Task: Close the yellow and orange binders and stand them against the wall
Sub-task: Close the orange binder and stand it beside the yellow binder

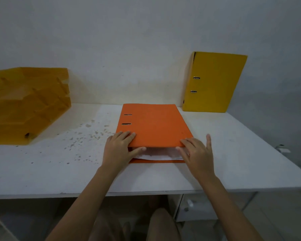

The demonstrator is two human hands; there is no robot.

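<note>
Setting: a pale, plain wall behind a white bench; the bench top is speckled with small brownish marks left of centre.
Orange binder: lies flat on the bench, near the middle, its spine to the left with two dark slots in the cover near that side. The top cover is down but not fully shut at the near edge; a gap shows between it and the lower cover.
Papers: white sheets show in that gap, slightly crumpled, resting on the lower cover whose orange edge sticks out beneath them.
Left hand: fingers spread on top of the cover's near-left corner, thumb tucked under the cover's edge, so it pinches that corner.
Right hand: at the near-right corner, several fingers on the cover and its edge, the little finger lifted clear and pointing up; whether the thumb is under the cover I cannot tell.
Yellow binder: closed and upright at the back right of the bench, leaning against the wall, spine to the left, two metal-edged slots in its front face. Well apart from the orange binder's near end, close to its far-right corner.
Tray stack: translucent amber paper trays at the far left of the bench, against the wall.
</note>
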